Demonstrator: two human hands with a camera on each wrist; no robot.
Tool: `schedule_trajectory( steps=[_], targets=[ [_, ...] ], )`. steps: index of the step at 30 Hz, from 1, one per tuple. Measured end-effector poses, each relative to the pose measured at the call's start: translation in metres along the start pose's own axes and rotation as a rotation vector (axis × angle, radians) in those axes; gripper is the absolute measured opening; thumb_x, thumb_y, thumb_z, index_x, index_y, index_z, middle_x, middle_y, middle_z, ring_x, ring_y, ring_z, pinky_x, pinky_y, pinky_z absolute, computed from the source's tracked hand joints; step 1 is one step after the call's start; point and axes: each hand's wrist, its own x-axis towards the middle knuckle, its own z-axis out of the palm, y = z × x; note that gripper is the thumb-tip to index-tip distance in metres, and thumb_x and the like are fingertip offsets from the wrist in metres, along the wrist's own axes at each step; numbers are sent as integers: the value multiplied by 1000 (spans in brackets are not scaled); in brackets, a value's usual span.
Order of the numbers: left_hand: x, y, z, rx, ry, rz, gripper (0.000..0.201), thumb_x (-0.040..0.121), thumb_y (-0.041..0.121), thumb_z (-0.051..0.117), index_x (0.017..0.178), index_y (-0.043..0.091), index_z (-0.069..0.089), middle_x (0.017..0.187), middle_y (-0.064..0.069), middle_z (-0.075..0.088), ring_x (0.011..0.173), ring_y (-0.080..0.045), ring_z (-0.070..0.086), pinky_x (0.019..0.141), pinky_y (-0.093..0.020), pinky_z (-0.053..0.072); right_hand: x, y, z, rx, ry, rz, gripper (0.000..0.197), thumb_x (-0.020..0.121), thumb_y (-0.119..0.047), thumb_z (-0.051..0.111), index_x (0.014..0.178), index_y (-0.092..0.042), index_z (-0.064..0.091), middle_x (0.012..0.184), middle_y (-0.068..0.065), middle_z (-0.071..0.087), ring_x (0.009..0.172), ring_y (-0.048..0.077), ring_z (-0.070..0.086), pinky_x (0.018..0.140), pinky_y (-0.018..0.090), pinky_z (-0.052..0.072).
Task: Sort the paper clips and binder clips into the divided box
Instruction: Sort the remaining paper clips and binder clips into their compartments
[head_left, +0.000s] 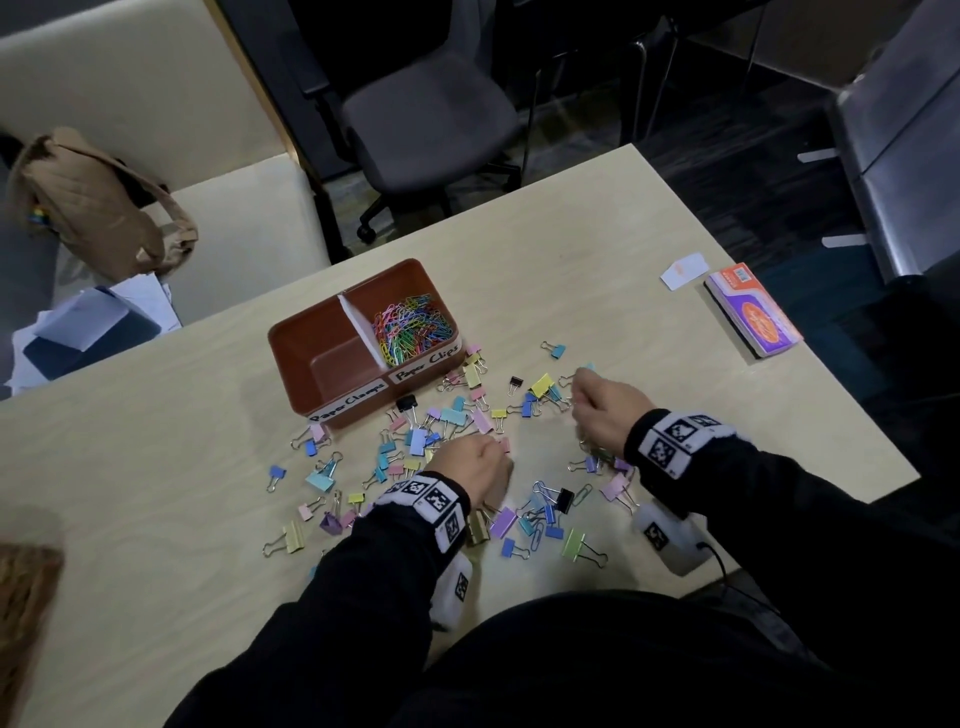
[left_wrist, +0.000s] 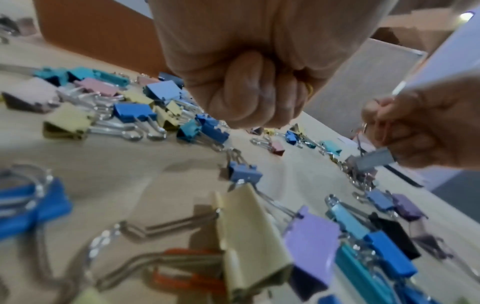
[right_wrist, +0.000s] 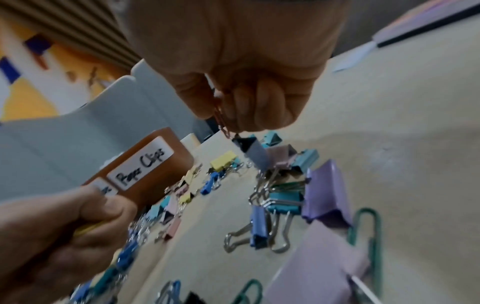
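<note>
A brown divided box (head_left: 291, 338) stands on the table; its right part holds coloured paper clips (head_left: 410, 327), and its left part, labelled for clamps, looks empty. Pastel binder clips (head_left: 452, 415) lie scattered in front of it. My left hand (head_left: 485, 460) hovers over them as a fist with a yellow clip (left_wrist: 309, 88) showing between its curled fingers. My right hand (head_left: 597, 405) is curled further right and pinches a reddish paper clip (right_wrist: 221, 117). A grey-blue binder clip (right_wrist: 253, 151) sits right under those fingers; I cannot tell whether it is held.
An orange and purple packet (head_left: 753, 312) and a white card (head_left: 685, 270) lie near the table's right edge. A large green paper clip (right_wrist: 369, 226) lies among the near clips. An office chair (head_left: 426, 119) stands beyond the table, with a tan bag (head_left: 98, 208) and papers (head_left: 88, 322) at left.
</note>
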Motion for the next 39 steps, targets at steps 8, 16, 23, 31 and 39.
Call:
schedule_trajectory(
  steps=[8, 16, 23, 31, 39],
  targets=[
    [-9, 13, -2, -566, -36, -155, 31, 91, 3, 36, 68, 11, 55, 50, 3, 53, 39, -8, 37, 37, -17, 30, 4, 5, -14, 951, 63, 309, 24, 84, 5, 35, 70, -14, 35, 58, 5, 34, 41, 10, 23, 40, 14, 16],
    [-15, 18, 7, 4, -115, 2, 8, 82, 27, 64, 87, 29, 70, 80, 11, 67, 72, -11, 65, 70, -28, 56, -13, 18, -17, 1225, 57, 327, 21, 78, 4, 25, 72, -13, 36, 46, 10, 42, 49, 15, 26, 38, 13, 21],
    [-17, 18, 18, 528, -118, 233, 34, 86, 40, 64, 119, 35, 60, 112, 7, 67, 107, -17, 59, 89, -33, 51, -30, 23, -7, 623, -40, 281, 23, 87, 3, 43, 82, -11, 62, 51, 0, 48, 45, 16, 37, 38, 17, 28],
    [-17, 15, 21, 643, -110, 405, 29, 92, 32, 52, 121, 32, 60, 114, 5, 66, 108, -20, 59, 86, -32, 49, -44, 11, 30, -597, -203, -112, 21, 90, -28, 55, 110, -29, 58, 103, -3, 65, 101, 21, 58, 74, 26, 42],
    [-19, 12, 32, 702, -136, 384, 19, 89, 34, 53, 99, 23, 65, 97, 0, 67, 93, -25, 61, 78, -33, 50, -43, 0, 45, -738, -292, -105, 14, 92, -17, 51, 105, -14, 54, 103, 8, 63, 97, 27, 59, 74, 33, 46]
  ],
)
